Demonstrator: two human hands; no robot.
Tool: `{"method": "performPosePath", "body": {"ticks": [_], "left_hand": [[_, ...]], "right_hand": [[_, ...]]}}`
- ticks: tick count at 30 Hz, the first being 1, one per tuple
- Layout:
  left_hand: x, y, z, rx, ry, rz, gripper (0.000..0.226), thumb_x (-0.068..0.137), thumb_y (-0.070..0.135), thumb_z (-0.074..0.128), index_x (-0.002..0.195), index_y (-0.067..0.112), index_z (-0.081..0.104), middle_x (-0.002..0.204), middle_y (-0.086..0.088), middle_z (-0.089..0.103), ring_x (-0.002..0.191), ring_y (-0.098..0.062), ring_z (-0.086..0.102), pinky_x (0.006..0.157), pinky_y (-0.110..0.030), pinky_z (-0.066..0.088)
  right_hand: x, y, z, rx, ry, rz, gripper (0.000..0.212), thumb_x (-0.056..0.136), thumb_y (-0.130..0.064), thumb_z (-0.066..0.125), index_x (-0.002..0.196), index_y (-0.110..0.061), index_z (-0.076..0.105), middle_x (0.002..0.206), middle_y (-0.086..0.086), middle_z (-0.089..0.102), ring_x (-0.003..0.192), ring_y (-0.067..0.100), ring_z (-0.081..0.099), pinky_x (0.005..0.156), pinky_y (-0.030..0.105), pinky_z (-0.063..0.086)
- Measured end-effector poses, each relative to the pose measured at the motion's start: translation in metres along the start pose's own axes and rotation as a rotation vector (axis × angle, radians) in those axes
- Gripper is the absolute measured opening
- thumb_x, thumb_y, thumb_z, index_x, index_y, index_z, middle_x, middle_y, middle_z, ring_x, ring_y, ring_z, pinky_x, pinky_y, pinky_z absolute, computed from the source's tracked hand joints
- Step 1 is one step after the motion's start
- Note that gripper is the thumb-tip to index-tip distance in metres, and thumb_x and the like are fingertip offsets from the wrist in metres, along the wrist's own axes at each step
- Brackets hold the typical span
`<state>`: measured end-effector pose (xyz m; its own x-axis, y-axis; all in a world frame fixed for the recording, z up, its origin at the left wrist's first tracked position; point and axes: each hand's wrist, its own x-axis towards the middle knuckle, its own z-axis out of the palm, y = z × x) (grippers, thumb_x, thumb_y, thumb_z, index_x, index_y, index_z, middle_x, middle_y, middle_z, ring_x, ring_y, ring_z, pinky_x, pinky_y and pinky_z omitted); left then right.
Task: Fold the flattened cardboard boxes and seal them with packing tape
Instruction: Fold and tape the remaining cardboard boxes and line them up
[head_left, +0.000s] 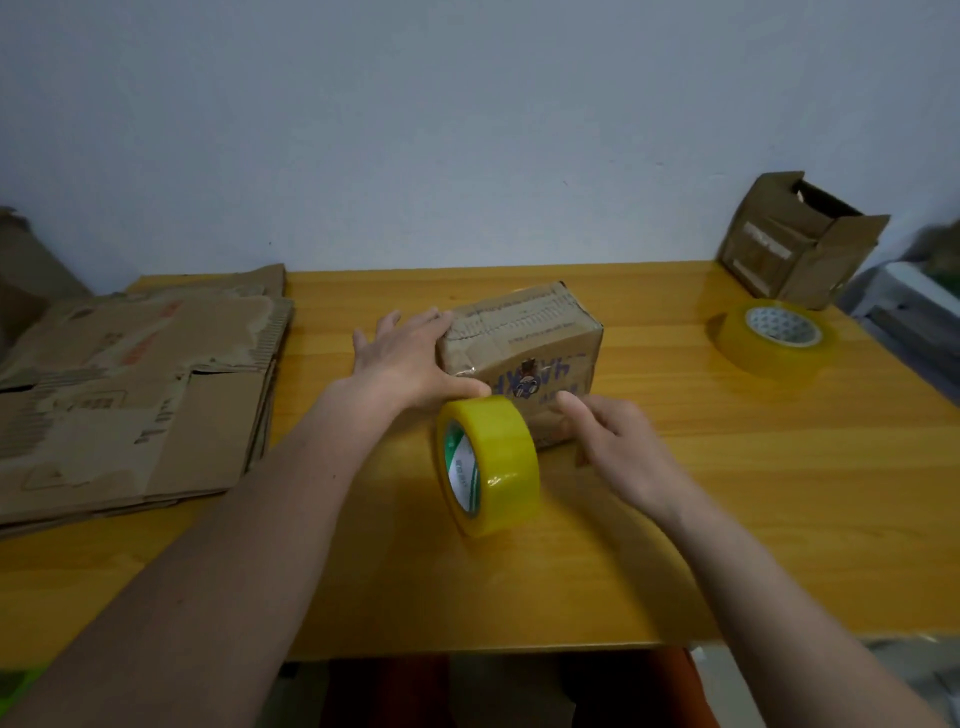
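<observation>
Head view showed, at far left, a stack of flattened cardboard boxes (130, 384) lying on the yellow wooden surface (727, 493); how many sheets it held could not be told. Next came the left hand (410, 358), fingers straight and spread, pressing flat against the left end of one folded box (524, 353) at the middle of the surface. That box lay with its long axis running left to right, old tape and blue lettering on its near face. Just in front of it one roll of yellow packing tape (491, 462) stood on edge, its core facing left, touching or almost touching the box's near face. The right hand (618, 441) hung just right of the roll with fingers loosely apart and holding nothing; it looked the nearer hand for taking the roll. Farther right a second, clearer tape roll (776, 332) lay flat, and behind it sat one open-topped box (795, 244). Counted: two rolls, two folded boxes.
</observation>
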<state>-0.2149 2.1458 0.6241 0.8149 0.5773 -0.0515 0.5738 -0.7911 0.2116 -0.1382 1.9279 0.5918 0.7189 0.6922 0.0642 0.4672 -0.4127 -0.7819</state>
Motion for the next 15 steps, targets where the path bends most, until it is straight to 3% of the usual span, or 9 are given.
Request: {"method": "performPosePath", "body": {"ticks": [2,5,8,10,13,15], "left_hand": [[0.000,0.001,0.001,-0.026,0.007,0.002,0.112,0.060,0.079,0.066,0.152,0.036,0.017,0.160,0.015,0.013,0.148,-0.025,0.007,0.116,-0.060,0.006],[0.000,0.001,0.003,-0.032,0.018,0.003,0.114,0.059,0.079,0.066,0.152,0.037,0.016,0.161,0.014,0.013,0.148,-0.025,0.008,0.116,-0.060,0.007],[0.002,0.001,0.004,-0.053,0.017,0.002,0.114,0.059,0.078,0.067,0.152,0.037,0.016,0.161,0.015,0.012,0.148,-0.024,0.008,0.117,-0.059,0.007],[0.003,0.001,0.005,-0.054,0.018,0.006,0.114,0.059,0.077,0.067,0.152,0.037,0.016,0.160,0.015,0.013,0.148,-0.024,0.008,0.117,-0.059,0.008],[0.004,0.002,0.006,-0.061,0.025,0.008,0.113,0.058,0.076,0.068,0.152,0.037,0.018,0.160,0.015,0.014,0.148,-0.024,0.009,0.117,-0.058,0.008],[0.005,0.001,0.007,-0.071,0.038,0.013,0.112,0.059,0.075,0.068,0.152,0.037,0.018,0.160,0.015,0.014,0.148,-0.024,0.010,0.117,-0.057,0.009]], "right_hand": [[0.016,0.025,-0.004,-0.355,0.008,0.018,0.034,0.100,-0.033,0.041,0.106,-0.012,0.066,0.109,0.010,0.065,0.099,0.029,0.054,0.083,0.042,0.047],[0.025,0.050,-0.005,-0.675,-0.196,0.030,0.033,0.100,-0.020,0.039,0.126,-0.019,0.058,0.132,0.004,0.050,0.104,0.028,0.043,0.088,0.033,0.037],[0.026,0.056,-0.005,-0.634,-0.176,-0.007,0.030,0.097,-0.019,0.049,0.125,-0.022,0.060,0.121,0.006,0.050,0.093,0.026,0.041,0.079,0.029,0.031],[0.029,0.053,-0.008,-0.525,-0.184,0.058,0.029,0.091,-0.017,0.059,0.119,-0.018,0.064,0.110,0.006,0.050,0.097,0.029,0.047,0.079,0.030,0.035],[0.025,0.049,-0.017,-0.471,-0.287,0.130,0.006,0.086,-0.018,0.064,0.087,-0.013,0.067,0.086,0.003,0.057,0.084,0.022,0.056,0.061,0.027,0.038],[0.020,0.042,-0.025,-0.377,-0.278,0.082,0.014,0.087,-0.020,0.067,0.076,-0.020,0.059,0.075,-0.004,0.056,0.072,0.016,0.053,0.056,0.022,0.035]]}}
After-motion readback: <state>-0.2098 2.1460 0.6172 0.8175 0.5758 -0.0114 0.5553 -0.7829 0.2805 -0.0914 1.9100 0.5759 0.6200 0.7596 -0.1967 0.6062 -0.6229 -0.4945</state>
